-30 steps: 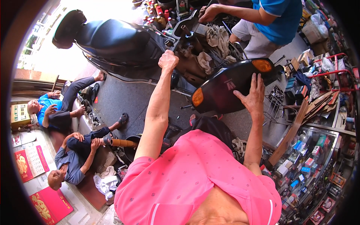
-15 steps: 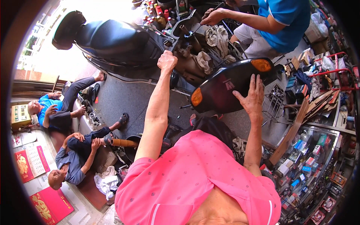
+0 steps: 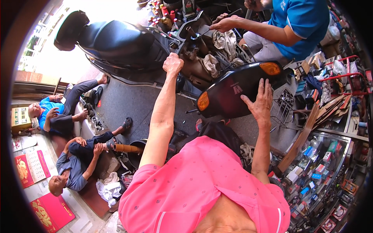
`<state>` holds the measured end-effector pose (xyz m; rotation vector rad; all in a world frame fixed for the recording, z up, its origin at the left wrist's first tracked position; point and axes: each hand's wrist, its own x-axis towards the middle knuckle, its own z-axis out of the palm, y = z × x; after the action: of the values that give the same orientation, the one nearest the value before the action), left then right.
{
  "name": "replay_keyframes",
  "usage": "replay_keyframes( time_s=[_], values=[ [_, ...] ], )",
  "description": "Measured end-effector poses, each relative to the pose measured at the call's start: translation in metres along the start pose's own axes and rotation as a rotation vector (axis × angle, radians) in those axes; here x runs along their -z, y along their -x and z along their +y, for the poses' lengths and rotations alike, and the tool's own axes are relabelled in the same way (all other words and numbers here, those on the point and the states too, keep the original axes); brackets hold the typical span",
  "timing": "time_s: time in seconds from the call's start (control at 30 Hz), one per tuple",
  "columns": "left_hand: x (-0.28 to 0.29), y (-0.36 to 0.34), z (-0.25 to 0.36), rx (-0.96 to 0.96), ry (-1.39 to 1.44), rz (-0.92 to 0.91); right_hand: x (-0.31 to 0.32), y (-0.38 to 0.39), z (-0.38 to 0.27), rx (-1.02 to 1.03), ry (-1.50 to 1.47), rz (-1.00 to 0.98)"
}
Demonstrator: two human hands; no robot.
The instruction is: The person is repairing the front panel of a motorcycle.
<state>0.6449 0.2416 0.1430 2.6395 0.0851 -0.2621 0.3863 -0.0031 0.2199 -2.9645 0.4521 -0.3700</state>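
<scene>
My left hand (image 3: pixel 173 63) is closed beside the black scooter seat (image 3: pixel 120 40) and the exposed metal body (image 3: pixel 200 42); what lies inside the fist is hidden. My right hand (image 3: pixel 259 101) rests with spread fingers on the dark front panel (image 3: pixel 229 97), which has orange signal lenses at both ends. Behind the panel, tan rags (image 3: pixel 211 64) lie in the opened scooter body. A co-worker in blue (image 3: pixel 293 33) has hands (image 3: pixel 224 24) on a thin tool above it.
Two seated people (image 3: pixel 58 116) (image 3: pixel 77 171) are at the left, near a black bucket (image 3: pixel 136 155) and white rags (image 3: pixel 110 186). At the right stand a glass display case (image 3: pixel 314 171), wooden boards (image 3: pixel 299 143) and a red rack (image 3: pixel 349 73). Bottles (image 3: pixel 165 19) stand beyond the scooter.
The co-worker has shifted right and lower, with the hands moving along above the scooter. My hands stay in almost the same places.
</scene>
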Motion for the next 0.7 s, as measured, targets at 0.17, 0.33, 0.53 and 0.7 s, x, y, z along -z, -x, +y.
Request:
replay_keyframes(
  time_s=[0.17,0.33,0.53,0.7],
  values=[
    [0.0005,0.0018,0.001,-0.004,0.006,0.006,0.0,0.0006,-0.0001,-0.004,-0.008,-0.01],
    [-0.0033,-0.0022,-0.0025,-0.003,0.0,0.012,-0.0015,0.0,0.0003,-0.006,0.001,0.003],
    [-0.0036,-0.0041,-0.0035,-0.029,-0.008,-0.006,-0.0017,0.0008,-0.0006,-0.016,-0.023,0.018],
    [-0.0023,-0.0022,-0.0024,-0.028,0.002,0.008,-0.0019,0.0001,-0.0008,-0.023,-0.025,0.007]
  ],
)
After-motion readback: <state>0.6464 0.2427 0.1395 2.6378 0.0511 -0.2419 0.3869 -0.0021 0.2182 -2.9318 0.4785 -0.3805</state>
